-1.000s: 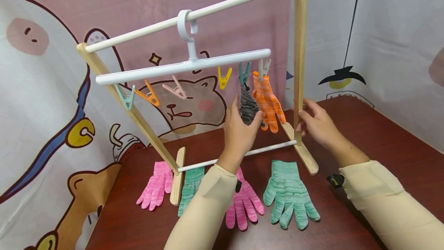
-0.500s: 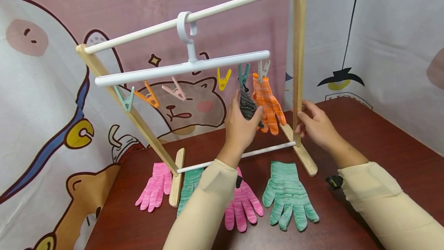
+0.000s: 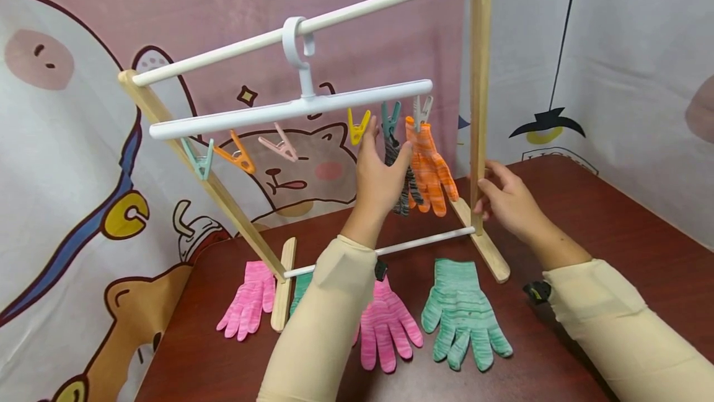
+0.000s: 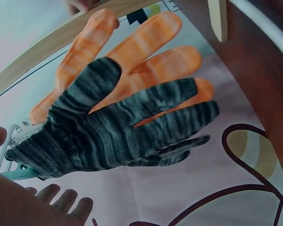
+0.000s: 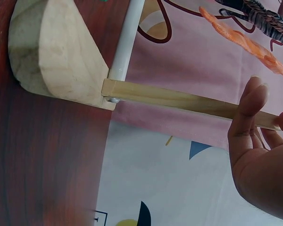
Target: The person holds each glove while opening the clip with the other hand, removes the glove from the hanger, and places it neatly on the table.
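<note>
1. Left hand [image 3: 379, 184]: fingers loosely extended, thumb spread well apart from them, gripping nothing; whether it touches the dark striped glove [image 4: 96, 136] I cannot tell
2. That glove is just beside it at 3 o'clock in the head view, hanging fingers down from a teal peg [image 3: 385, 122]
3. Right hand [image 3: 510, 199], at the left's 4 o'clock: thumb and fingers curled round a wooden upright [image 3: 480, 80]
4. Orange glove [image 3: 428, 163], at the dark one's 2 o'clock: hangs from a grey peg [image 3: 417, 116]
5. Yellow peg [image 3: 357, 135]: left hand's 11 o'clock; white hanger [image 3: 295, 109]: its 10 o'clock
6. On the tabletop [image 3: 586, 216], from the left hand: green glove [image 3: 463, 309] at 5 o'clock, pink glove [image 3: 387, 327] at 6
</note>
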Action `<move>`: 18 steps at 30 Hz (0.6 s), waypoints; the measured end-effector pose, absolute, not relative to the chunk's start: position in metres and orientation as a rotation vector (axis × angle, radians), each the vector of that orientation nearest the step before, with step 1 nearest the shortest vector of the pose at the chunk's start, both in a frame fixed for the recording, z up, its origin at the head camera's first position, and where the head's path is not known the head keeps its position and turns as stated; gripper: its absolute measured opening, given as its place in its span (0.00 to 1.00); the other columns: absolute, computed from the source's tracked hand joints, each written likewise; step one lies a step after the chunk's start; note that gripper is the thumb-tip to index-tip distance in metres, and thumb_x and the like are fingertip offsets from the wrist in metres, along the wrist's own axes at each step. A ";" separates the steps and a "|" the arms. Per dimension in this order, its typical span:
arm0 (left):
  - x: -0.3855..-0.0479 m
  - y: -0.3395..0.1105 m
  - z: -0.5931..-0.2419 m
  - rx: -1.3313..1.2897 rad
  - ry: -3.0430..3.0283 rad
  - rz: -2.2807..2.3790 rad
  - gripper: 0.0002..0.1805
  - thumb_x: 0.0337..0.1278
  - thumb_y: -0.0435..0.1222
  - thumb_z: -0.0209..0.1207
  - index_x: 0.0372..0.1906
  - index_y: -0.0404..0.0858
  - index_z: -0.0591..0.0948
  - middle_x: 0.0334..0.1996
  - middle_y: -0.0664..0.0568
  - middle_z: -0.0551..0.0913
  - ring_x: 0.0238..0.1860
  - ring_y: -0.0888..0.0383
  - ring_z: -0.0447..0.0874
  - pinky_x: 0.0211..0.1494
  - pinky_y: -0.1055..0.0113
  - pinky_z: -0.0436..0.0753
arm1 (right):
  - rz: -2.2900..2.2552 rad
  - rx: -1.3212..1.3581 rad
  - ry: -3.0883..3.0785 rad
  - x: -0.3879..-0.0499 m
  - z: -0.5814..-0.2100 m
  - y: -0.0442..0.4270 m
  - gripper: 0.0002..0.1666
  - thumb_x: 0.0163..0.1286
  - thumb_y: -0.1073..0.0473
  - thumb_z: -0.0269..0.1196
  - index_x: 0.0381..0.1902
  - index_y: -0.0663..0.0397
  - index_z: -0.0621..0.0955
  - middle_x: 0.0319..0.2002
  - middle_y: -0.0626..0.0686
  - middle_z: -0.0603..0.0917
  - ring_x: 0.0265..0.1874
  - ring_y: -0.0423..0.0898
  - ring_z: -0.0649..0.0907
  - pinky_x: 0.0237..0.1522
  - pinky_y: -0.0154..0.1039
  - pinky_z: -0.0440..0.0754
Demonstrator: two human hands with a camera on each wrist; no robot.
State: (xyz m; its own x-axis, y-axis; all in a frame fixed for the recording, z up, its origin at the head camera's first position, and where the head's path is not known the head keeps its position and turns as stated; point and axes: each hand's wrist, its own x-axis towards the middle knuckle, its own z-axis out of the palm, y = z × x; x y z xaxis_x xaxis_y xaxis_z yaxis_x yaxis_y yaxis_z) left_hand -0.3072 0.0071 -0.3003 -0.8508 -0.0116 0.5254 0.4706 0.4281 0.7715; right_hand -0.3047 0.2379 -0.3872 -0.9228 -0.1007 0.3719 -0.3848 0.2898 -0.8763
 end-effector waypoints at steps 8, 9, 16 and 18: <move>-0.307 0.011 -0.287 -0.392 -2.236 -1.479 0.40 0.69 0.46 0.57 0.80 0.50 0.53 0.76 0.52 0.63 0.77 0.56 0.59 0.77 0.52 0.63 | 1.695 0.441 -2.308 -0.304 -0.385 0.238 0.26 0.82 0.60 0.43 0.73 0.61 0.62 0.50 0.53 0.73 0.22 0.43 0.81 0.22 0.41 0.81; -0.307 0.011 -0.286 -0.393 -2.234 -1.482 0.39 0.70 0.46 0.57 0.80 0.50 0.53 0.76 0.52 0.63 0.77 0.56 0.59 0.77 0.51 0.63 | 1.694 0.439 -2.311 -0.304 -0.385 0.238 0.26 0.82 0.60 0.42 0.73 0.61 0.62 0.51 0.54 0.73 0.22 0.43 0.81 0.22 0.40 0.81; -0.305 0.015 -0.279 -0.394 -2.231 -1.465 0.35 0.71 0.43 0.55 0.78 0.48 0.56 0.74 0.51 0.65 0.74 0.54 0.64 0.75 0.52 0.66 | 1.702 0.441 -2.327 -0.303 -0.383 0.238 0.26 0.82 0.60 0.42 0.73 0.62 0.62 0.52 0.62 0.72 0.23 0.43 0.81 0.23 0.41 0.82; -0.304 0.017 -0.278 -0.396 -2.221 -1.459 0.35 0.71 0.42 0.55 0.78 0.45 0.58 0.72 0.49 0.68 0.73 0.53 0.66 0.73 0.52 0.68 | 1.702 0.441 -2.324 -0.303 -0.383 0.238 0.26 0.82 0.60 0.42 0.73 0.61 0.62 0.52 0.60 0.73 0.22 0.43 0.81 0.23 0.41 0.82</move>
State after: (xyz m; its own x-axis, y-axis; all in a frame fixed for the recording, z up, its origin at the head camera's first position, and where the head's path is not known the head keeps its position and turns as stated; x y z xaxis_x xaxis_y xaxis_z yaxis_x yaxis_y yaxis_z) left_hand -0.3043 0.0167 -0.2776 -0.8567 -0.0073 0.5158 0.4704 0.3991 0.7870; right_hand -0.3032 0.2380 -0.3828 -0.9289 -0.1065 0.3546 -0.3702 0.2814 -0.8853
